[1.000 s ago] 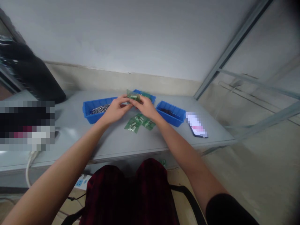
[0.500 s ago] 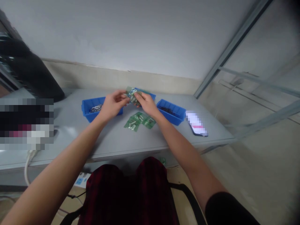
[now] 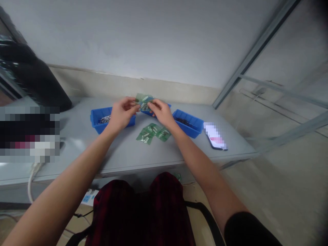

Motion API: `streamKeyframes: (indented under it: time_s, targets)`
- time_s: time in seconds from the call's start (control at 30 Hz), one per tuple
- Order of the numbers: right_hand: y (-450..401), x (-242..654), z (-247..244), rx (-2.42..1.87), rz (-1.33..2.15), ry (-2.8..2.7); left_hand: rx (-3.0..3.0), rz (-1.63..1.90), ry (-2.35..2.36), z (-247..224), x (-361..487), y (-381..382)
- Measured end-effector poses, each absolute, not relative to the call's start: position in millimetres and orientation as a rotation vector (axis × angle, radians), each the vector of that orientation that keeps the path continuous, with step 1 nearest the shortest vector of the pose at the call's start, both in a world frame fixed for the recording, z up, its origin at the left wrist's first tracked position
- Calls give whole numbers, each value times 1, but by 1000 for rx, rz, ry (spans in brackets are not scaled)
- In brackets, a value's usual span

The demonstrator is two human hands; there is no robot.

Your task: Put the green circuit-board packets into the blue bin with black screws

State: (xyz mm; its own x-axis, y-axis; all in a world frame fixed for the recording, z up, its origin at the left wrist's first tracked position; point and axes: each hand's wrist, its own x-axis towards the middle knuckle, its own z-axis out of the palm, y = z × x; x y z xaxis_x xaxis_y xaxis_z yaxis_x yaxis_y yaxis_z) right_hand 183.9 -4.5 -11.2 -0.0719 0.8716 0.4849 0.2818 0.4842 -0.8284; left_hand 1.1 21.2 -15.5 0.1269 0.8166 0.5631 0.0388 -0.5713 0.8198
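- Looks thin, see-through and green in the held packet [image 3: 145, 103], with small silvery pieces bunched low and a clearer, flatter green part at the upper left.
- Held up over the table [image 3: 123, 159], in front of the middle blue bin [image 3: 148, 112] as seen from the near side, and between the two hands.
- Gripped at the right side by the right hand [image 3: 162, 111], with thumb and bent fingers closed on the film.
- Met at the left edge by the fingertips of the left hand [image 3: 124, 112], curled and slightly spread; cannot tell whether pinched there or only touched.
- Spread flatter than in the earliest frame, where gathered up and folded between both hands, and now showing more of the silvery pieces.
- Turned a little since the middle frame, with more of the green film standing clear above the fingers.
- Unchanged just below on the table: overlapping loose packets [image 3: 153, 132], also green, with silvery pieces inside.
- Placed to the left, partly behind the left hand: the left blue bin [image 3: 101, 128], holding loose metal pieces [image 3: 105, 119].
- Placed to the right: the right blue bin [image 3: 189, 131], holding small dark pieces [image 3: 183, 121].
- Laid just beside that bin, farther right: a phone [image 3: 215, 136] with a blurred screen.
- Set at the far left: a large black object [image 3: 48, 85], rounded in shape.
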Motion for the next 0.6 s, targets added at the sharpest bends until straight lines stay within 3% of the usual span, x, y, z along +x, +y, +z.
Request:
streamKeyframes:
  time_s: [0.37, 0.6]
  targets:
    - [-7, 185, -8, -1043, 418, -1640, 1734, 1513, 818, -15, 1, 20]
    - [-6, 184, -10, -990, 720, -1610, 1896, 1568, 886, -15, -1, 19]
